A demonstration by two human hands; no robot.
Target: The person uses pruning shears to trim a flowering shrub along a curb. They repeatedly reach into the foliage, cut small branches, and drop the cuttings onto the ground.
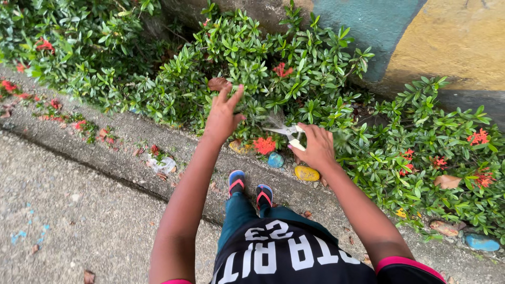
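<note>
My right hand point(315, 147) grips a pair of small scissors point(286, 132) with pale handles, blades pointing left toward the low green hedge point(252, 68). My left hand point(223, 115) is raised with fingers spread, holding nothing, just in front of the leaves and beside the scissor tips. A red flower cluster point(264, 145) sits just below, between the two hands. More red blooms point(283, 69) show higher in the hedge. My feet in red-strapped sandals point(250, 188) stand on the concrete kerb point(131, 142).
Painted stones, blue point(275, 160) and yellow point(306, 173), lie along the hedge foot; another blue one point(481, 242) lies far right. Fallen red petals and a scrap of plastic point(163, 165) litter the kerb. A painted wall point(421, 37) rises behind; rough pavement point(68, 221) lies left.
</note>
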